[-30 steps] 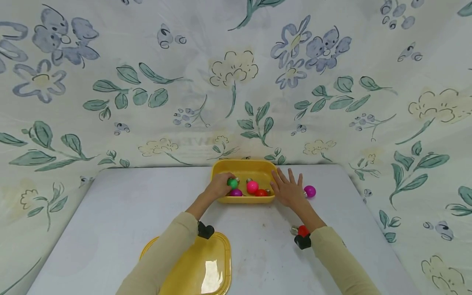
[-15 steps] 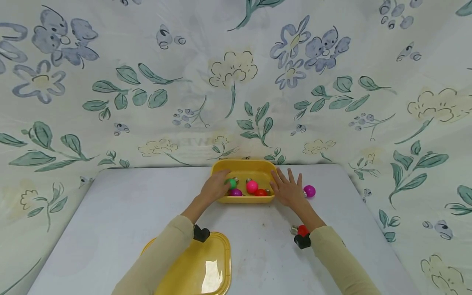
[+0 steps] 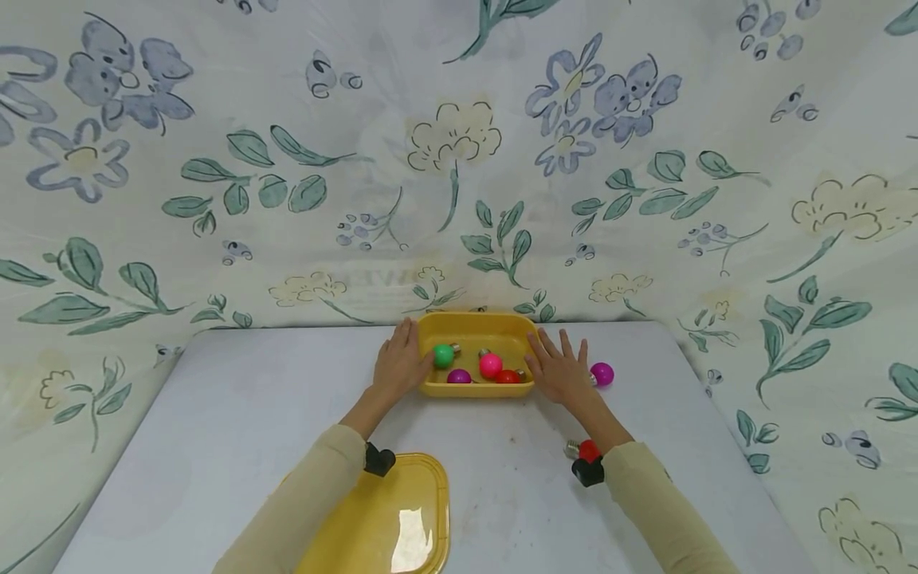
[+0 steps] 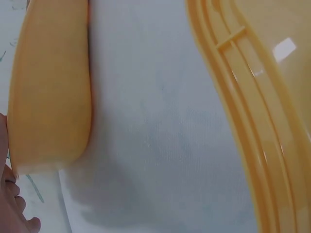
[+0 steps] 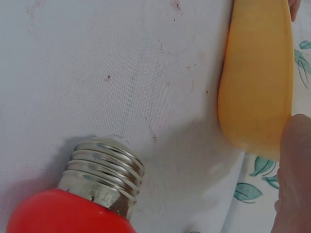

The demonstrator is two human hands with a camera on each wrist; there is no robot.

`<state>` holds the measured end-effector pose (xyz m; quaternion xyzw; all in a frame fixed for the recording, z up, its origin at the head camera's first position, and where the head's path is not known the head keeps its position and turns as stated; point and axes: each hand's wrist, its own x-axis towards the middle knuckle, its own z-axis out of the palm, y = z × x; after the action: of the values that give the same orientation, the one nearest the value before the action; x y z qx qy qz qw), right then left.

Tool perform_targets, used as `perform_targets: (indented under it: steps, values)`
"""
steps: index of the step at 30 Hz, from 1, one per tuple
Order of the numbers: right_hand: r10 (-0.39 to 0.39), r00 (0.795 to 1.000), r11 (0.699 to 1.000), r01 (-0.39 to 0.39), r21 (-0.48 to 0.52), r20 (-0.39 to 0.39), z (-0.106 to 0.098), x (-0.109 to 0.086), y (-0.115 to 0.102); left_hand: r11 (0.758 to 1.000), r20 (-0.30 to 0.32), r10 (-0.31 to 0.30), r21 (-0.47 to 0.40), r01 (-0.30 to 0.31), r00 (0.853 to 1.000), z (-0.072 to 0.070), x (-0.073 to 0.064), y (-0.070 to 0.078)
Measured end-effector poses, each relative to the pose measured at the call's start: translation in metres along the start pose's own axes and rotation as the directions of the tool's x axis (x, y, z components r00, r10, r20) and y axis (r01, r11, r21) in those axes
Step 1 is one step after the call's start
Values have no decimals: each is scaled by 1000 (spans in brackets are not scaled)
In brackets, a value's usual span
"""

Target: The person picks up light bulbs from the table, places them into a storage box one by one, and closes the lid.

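A yellow rectangular tub [image 3: 476,391] stands at the table's far edge. Inside it lie a green light bulb [image 3: 443,355], a pink bulb [image 3: 491,366], a purple bulb [image 3: 459,376] and a red bulb [image 3: 508,377]. Against the tub's left end rests my left hand [image 3: 398,365], fingers straight and holding nothing. My right hand [image 3: 559,368] lies with spread fingers along the right end. In the left wrist view the tub's side wall [image 4: 51,87] shows, with fingertips at its rim. A thumb touches the tub [image 5: 255,77] in the right wrist view.
A shiny yellow tray [image 3: 387,518] lies at the front left, partly under the left forearm. Beside the right hand is a magenta bulb [image 3: 602,374]. Another red bulb [image 3: 589,450] with a metal screw base lies near the right wrist. Floral cloth hangs behind the table.
My left hand has let go of the green bulb inside the tub and moved left to the tub's outer end. The right hand stays in place.
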<state>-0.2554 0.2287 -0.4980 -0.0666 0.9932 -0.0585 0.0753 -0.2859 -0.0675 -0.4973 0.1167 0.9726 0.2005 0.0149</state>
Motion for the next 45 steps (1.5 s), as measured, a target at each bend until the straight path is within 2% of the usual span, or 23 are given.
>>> perform_targets:
  steps: [9, 17, 21, 24, 27, 33, 36, 39, 41, 45]
  values:
    - [3, 1000, 1000, -3, -24, 4, 0, -1, 0, 996, 39, 50, 71, -52, 998, -4, -4, -11]
    - [-11, 1000, 1000, 11, -23, -11, -2, 0, 1, 994, 35, 37, 103, -41, 999, -4, -6, -15]
    - [-17, 998, 999, 20, 41, -62, -3, -3, 6, 993, 31, 29, 113, -33, 999, -3, -5, -15]
    - [-22, 991, 984, 45, 171, -135, -6, -11, 12, 991, 30, 24, 134, -28, 999, -3, -4, -15]
    - [-9, 982, 939, 74, 337, -189, -11, -24, 22, 987, 31, 20, 157, -25, 999, -3, -5, -14]
    - [36, 978, 793, 97, 601, -204, -12, -60, 43, 984, 30, 17, 176, -22, 999, -4, -6, -12]
    - [36, 981, 710, 108, 696, -189, -6, -80, 51, 985, 30, 16, 171, -21, 999, -5, -6, -11]
    - [39, 990, 639, 82, 765, -138, 4, -100, 57, 985, 29, 14, 171, -19, 999, -5, -7, -12]
    - [46, 995, 607, 44, 793, -91, 11, -111, 61, 985, 31, 12, 174, -18, 999, -4, -6, -13]
    - [69, 998, 572, -38, 819, -2, 21, -128, 66, 984, 38, 7, 180, -14, 999, -4, -6, -14]
